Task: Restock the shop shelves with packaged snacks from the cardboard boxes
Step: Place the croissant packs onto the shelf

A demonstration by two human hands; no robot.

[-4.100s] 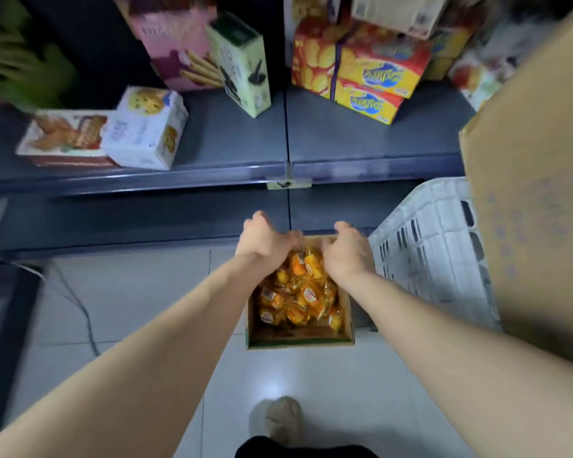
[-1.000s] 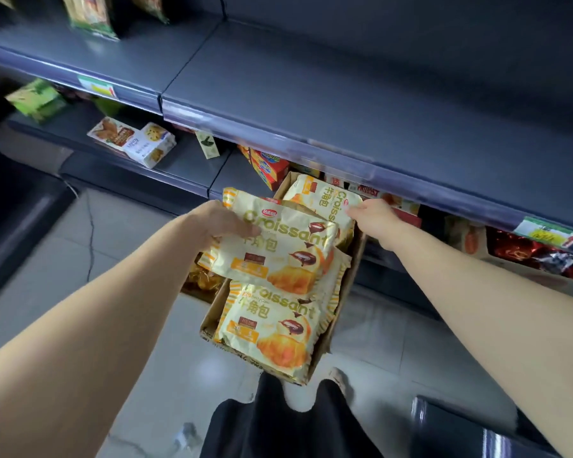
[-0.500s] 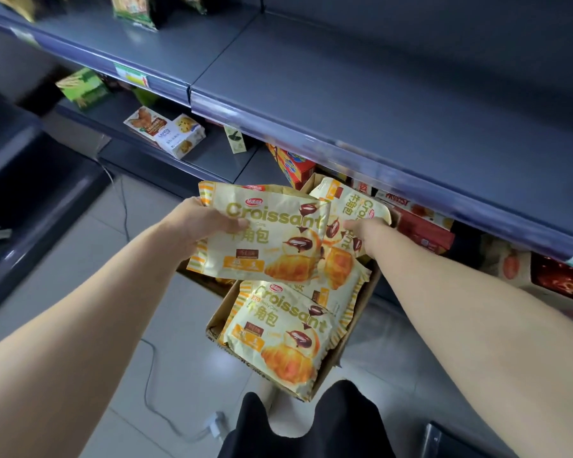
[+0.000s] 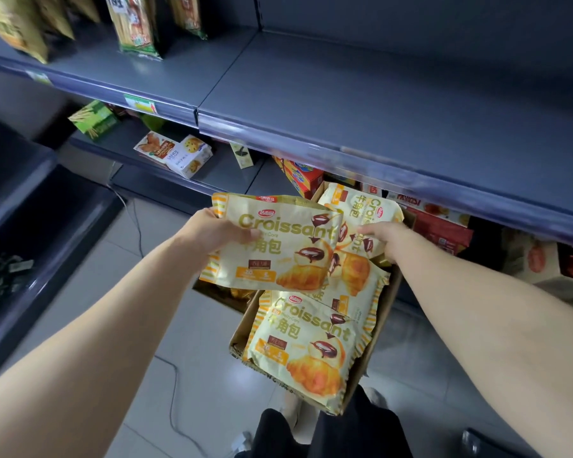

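Observation:
My left hand grips a yellow croissant bag by its left edge and holds it lifted above the open cardboard box. Further croissant bags lie in the box, one at the near end. My right hand reaches into the far end of the box, its fingers closed on a second croissant bag standing there. Just above the hands runs a wide grey shelf whose right section is bare.
Tall snack bags stand on the shelf's left section. The lower shelf carries biscuit boxes, a green box and red-orange boxes. A dark low unit is at left. A cable runs over the tiled floor.
Earlier both hands were in a small box of orange snacks on the floor. Over the last second my left hand lifted a croissant bag from the box and my right hand took hold of a second one.

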